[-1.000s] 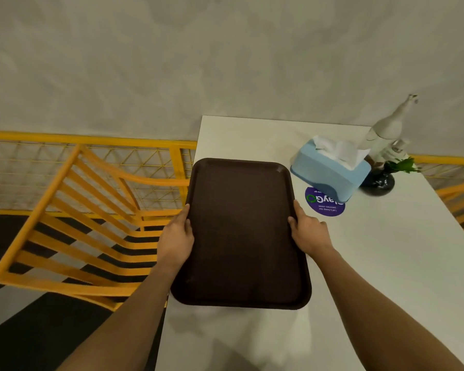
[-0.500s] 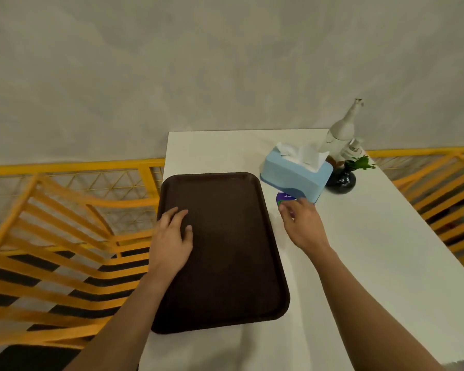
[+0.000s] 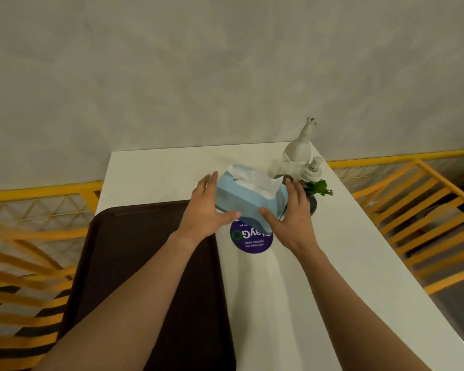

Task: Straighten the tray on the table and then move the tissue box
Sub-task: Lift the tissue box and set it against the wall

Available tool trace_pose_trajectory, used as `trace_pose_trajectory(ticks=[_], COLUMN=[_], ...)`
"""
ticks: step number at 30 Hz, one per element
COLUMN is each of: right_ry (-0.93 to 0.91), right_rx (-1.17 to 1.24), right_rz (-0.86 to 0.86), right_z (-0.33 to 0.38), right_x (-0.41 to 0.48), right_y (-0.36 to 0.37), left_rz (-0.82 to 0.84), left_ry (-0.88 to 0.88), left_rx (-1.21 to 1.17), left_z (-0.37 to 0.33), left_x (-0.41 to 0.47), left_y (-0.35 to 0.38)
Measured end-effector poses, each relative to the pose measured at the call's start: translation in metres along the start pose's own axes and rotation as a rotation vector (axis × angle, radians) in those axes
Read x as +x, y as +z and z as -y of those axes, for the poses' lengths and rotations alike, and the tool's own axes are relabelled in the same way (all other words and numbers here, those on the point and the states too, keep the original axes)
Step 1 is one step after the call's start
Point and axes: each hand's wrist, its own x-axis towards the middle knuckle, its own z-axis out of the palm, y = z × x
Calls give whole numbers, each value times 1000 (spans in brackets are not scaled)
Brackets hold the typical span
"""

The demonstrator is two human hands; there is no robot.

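A light blue tissue box (image 3: 248,200) with a white tissue sticking out of its top sits on the white table (image 3: 332,263), just right of the tray's far corner. My left hand (image 3: 205,212) presses against its left side and my right hand (image 3: 292,214) against its right side, thumbs on the near face. The dark brown tray (image 3: 134,263) lies flat along the table's left edge, its long sides parallel to that edge. My left forearm crosses over it.
A purple round sticker (image 3: 251,241) lies on the table just below the box. Behind the box stand a white pump bottle (image 3: 298,151), a smaller bottle (image 3: 312,168) and a dark vase with a green sprig (image 3: 318,188). Yellow slatted chairs (image 3: 413,210) flank both sides.
Both hands have left the tray and moved forward to the tissue box, now holding it on both sides. The tray lies straight along the table edge.
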Motion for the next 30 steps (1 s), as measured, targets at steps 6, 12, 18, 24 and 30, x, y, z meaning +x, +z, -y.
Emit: trace_pose_trajectory(ticks=[6, 12, 18, 24, 30], right_ry=[86, 72, 105, 95, 82], right_rx=[93, 274, 261, 241, 254], right_rz=[87, 98, 122, 148, 170], right_z=[-22, -32, -32, -21, -6], right_x=[12, -1, -4, 18, 48], right_y=[17, 27, 37, 50, 71], left_rz=[85, 161, 83, 71, 38], left_ry=[-113, -18, 9, -17, -63], left_rx=[-28, -54, -87, -48, -38], left_z=[12, 29, 32, 40, 58], left_x=[48, 63, 67, 83, 105], left_y=[19, 22, 19, 6, -9])
